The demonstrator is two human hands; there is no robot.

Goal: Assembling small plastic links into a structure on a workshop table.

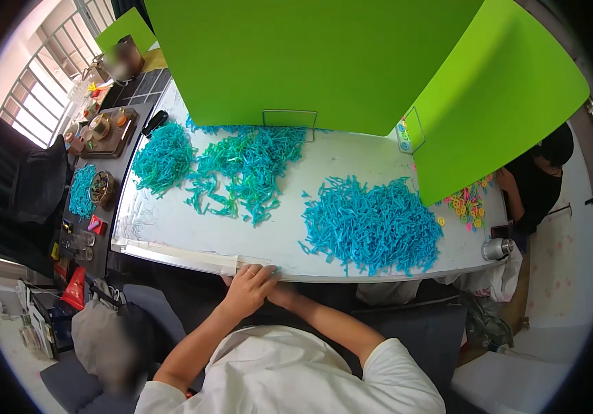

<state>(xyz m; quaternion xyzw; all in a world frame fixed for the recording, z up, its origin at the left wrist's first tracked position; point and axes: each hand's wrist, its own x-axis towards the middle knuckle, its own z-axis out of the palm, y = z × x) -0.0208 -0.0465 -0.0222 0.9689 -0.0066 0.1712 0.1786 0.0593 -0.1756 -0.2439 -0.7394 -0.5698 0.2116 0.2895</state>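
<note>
My left hand is at the table's near edge, its fingers bent together and a ring on one of them. Whatever those fingers grip, if anything, is hidden. Partly behind it, my right hand sits against the edge with its fingers out of sight. A pale strip runs along the edge to the left of my hands. Ahead on the white table lie a large heap of small blue plastic pieces, a loose spread of blue-green pieces and a rounder blue-green pile.
Tall green boards stand across the far side, held by wire stands. Colourful small rings and a silver metal canister are at the right. Another person is beyond. A dark side table holds a tray and a basket.
</note>
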